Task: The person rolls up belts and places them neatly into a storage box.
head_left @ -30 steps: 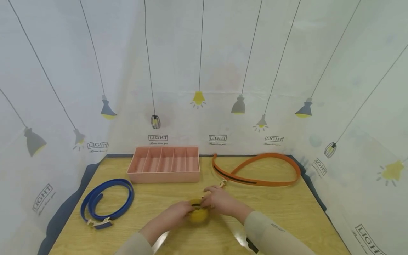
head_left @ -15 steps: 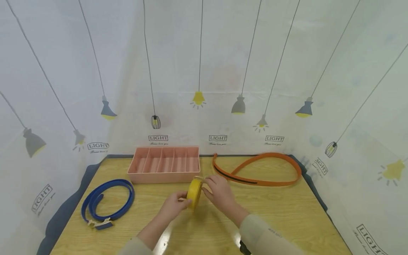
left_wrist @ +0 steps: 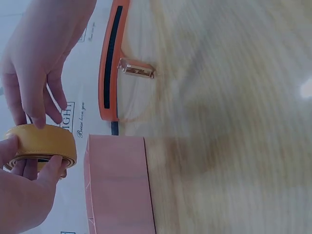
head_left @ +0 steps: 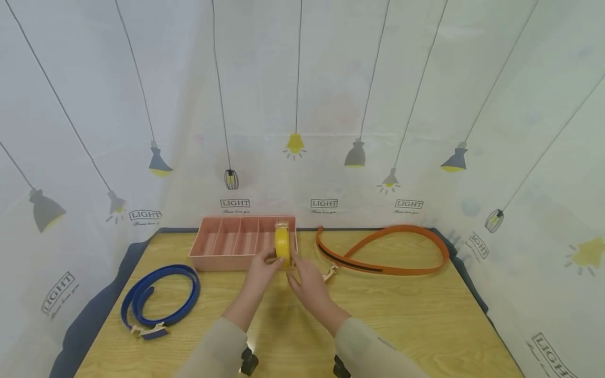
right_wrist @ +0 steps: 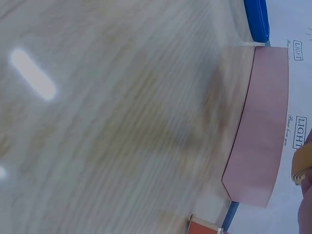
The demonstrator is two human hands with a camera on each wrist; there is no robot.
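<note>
A yellow belt [head_left: 282, 245], rolled into a tight coil, is held up over the right end of a pink divided box [head_left: 231, 263]. Its buckle [head_left: 282, 225] faces away at the top. My left hand [head_left: 261, 270] grips the coil, thumb outside and fingers reaching into its open centre in the left wrist view. From the other side, fingertips of my right hand [head_left: 308, 283] touch the coil's edge, with the thumb held apart. Only a sliver of the belt [left_wrist: 43, 139] hides its inner layers there; the right wrist view catches just the coil's rim [right_wrist: 302, 163].
A blue belt [head_left: 186, 307] lies loosely coiled on the table [head_left: 416, 325] at left. An orange belt [head_left: 402, 271] lies looped at back right, its gold buckle [head_left: 331, 272] close to my right hand. Behind stands a lamp-printed sheet [head_left: 264, 105].
Both hands turned the yellow coil upright and carried it forward from the table's middle to over the box. My right fingers shifted from its buckle end to its side. The other belts stayed put.
</note>
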